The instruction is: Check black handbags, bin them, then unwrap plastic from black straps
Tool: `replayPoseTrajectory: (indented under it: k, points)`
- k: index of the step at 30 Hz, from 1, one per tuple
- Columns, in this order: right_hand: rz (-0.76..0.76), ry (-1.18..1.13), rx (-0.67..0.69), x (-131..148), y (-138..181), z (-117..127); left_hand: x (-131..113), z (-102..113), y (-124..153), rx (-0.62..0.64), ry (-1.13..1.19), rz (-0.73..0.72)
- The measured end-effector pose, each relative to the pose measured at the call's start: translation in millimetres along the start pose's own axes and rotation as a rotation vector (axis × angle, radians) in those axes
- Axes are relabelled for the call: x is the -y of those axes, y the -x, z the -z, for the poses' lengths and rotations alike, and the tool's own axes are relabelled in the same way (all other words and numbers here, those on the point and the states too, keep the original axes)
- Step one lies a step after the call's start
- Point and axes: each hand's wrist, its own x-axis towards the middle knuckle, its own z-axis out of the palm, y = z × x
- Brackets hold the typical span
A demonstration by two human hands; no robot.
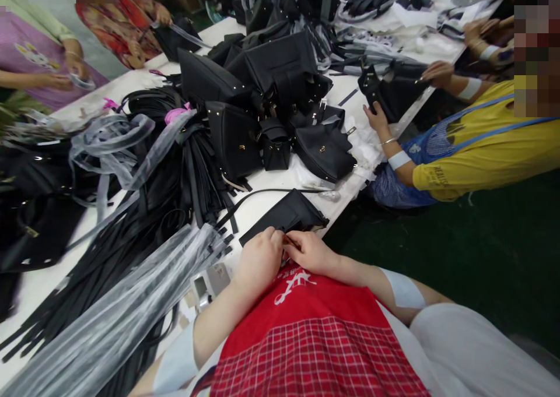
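Note:
A small black leather bag [286,213] lies at the near edge of the white table [258,201], its thin strap [262,194] trailing to the left and right. My left hand [259,261] is closed on the bag's near edge, fingers curled over it. My right hand [310,251] pinches the same edge right beside the left, fingertips almost touching. What the fingertips work on is too small to make out.
A pile of black bags [271,99] fills the table's middle. Black straps [131,228] and clear plastic sleeves [118,309] spread at left. A person in yellow [485,146] handles a bag at right; other people [52,53] stand at far left. A small metal tool [210,283] lies near my left wrist.

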Motion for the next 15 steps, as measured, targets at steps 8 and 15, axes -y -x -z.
replayPoseTrajectory:
  k: [8,15]
  points:
    - [-0.105,-0.495,0.112,-4,1,5,66,2,1,-0.285,0.811,0.555]
    - [-0.032,-0.671,0.19,-15,-55,27,92,6,22,-0.244,1.48,0.528]
